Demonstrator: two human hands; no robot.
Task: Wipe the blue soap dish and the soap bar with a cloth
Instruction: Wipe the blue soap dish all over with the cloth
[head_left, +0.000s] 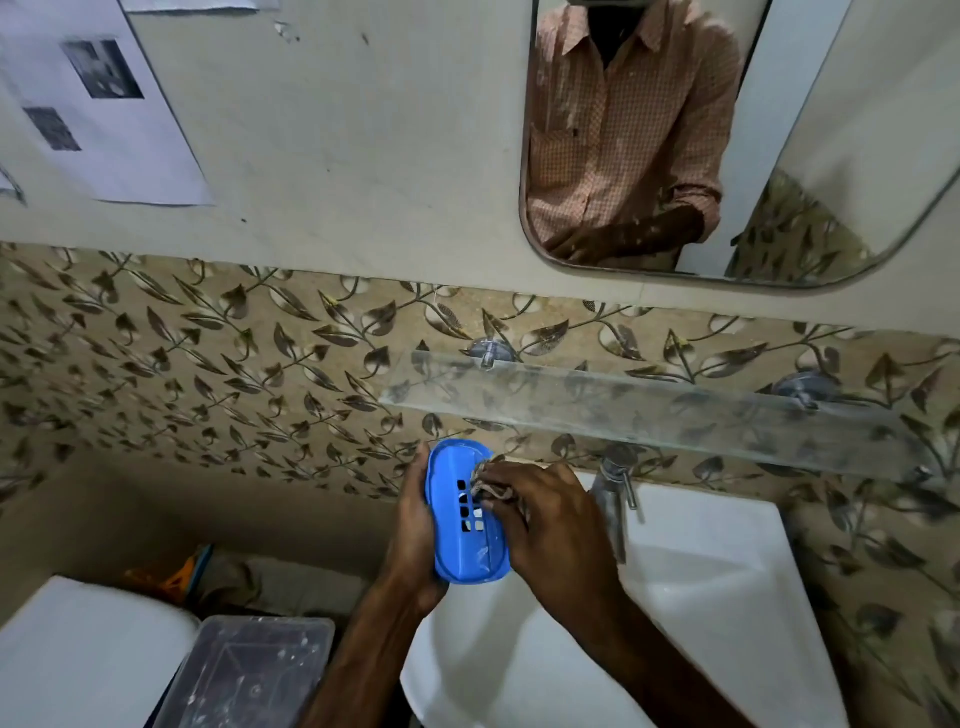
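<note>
The blue soap dish (462, 525) is held upright above the left side of the sink, its slotted inside facing right. My left hand (413, 530) grips it from behind along its left edge. My right hand (545, 525) holds a small brownish cloth (485, 480) bunched in its fingers and presses it against the inside of the dish near the drain slots. No soap bar is in view.
A white sink (701, 597) lies below the hands, with a chrome tap (615, 493) at its back. A glass shelf (623, 410) juts from the tiled wall just above. A mirror (727, 156) hangs higher up. A clear plastic box (249, 670) and a white tank (88, 654) sit lower left.
</note>
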